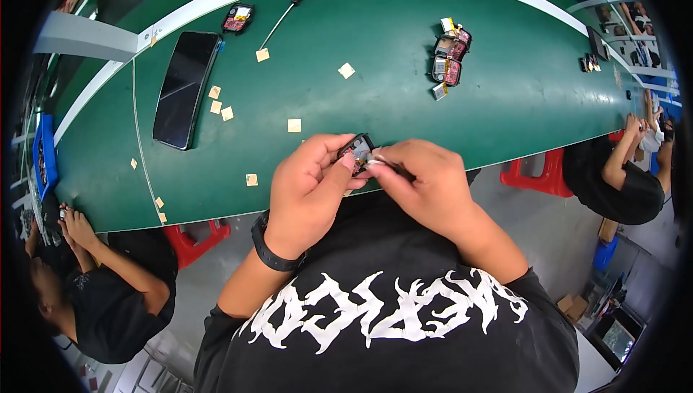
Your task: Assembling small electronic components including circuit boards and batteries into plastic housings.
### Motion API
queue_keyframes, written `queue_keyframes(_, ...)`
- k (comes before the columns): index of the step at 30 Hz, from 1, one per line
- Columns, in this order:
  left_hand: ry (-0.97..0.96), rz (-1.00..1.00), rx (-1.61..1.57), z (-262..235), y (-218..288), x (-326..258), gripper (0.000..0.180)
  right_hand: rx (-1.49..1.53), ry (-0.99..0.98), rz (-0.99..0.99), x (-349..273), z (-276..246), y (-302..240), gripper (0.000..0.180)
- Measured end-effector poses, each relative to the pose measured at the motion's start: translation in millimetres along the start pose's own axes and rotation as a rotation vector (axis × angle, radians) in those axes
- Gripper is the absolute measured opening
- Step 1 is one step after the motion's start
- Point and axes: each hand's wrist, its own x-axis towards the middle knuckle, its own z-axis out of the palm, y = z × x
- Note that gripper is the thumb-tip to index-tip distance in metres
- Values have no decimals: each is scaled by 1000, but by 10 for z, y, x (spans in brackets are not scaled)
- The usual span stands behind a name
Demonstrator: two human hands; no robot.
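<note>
Both hands are up over the near edge of the green desk (pixel 404 104), close together in front of the black printed shirt. The left hand (pixel 307 191), with a black band on its wrist, has its fingers curled tight around a small dark electronic module (pixel 359 150), thumb pressed on its near face, holding it tilted just above the desk edge. The right hand (pixel 422 184) meets it from the other side, fingers pinched narrow on something small and pale at the module's edge; what that piece is I cannot tell.

Out on the desk, well apart from the hands, a cluster of similar small modules (pixel 449 57) with red and silver parts lies toward the far right. A long black phone-like slab (pixel 184 88) lies flat at the left, one more small module (pixel 237 18) beyond it, and a black-handled screwdriver (pixel 292 7) rests near the far rim. Little tan squares (pixel 294 125) are scattered over the green surface.

A person in black (pixel 115 292) sits at the left, another person (pixel 621 176) at the right, each with hands at their own spot. Red stools (pixel 538 176) stand under the desk edge.
</note>
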Motion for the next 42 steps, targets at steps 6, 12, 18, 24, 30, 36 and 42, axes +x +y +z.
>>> queue_keyframes(6, 36, 39, 54, 29, -47, -11, 21, 561, -28, 491, -48, -4, -7, 11)
queue_keyframes(12, 73, 86, 67, 45, -98, -11, 18, 595, -66, 514, -64, 9, 10, 12)
queue_keyframes(18, 81, 114, 61, 49, -130, -7, 14, 547, -95, 513, -55, -5, -44, 14)
queue_keyframes(24, 42, 162, 38, 42, -157, 2, 14, 201, -96, 305, 33, -37, -144, 10)
queue_keyframes(30, 4, 127, 57, 1, -131, -6, 17, 397, -120, 486, 43, -23, -130, 9)
queue_keyframes(36, -59, 151, 30, -67, -152, -8, 19, 740, -12, 615, 59, 127, -48, 15)
queue_keyframes(42, -170, 119, -114, -206, -165, -26, 22, 536, -127, 654, 228, 14, -18, 28)
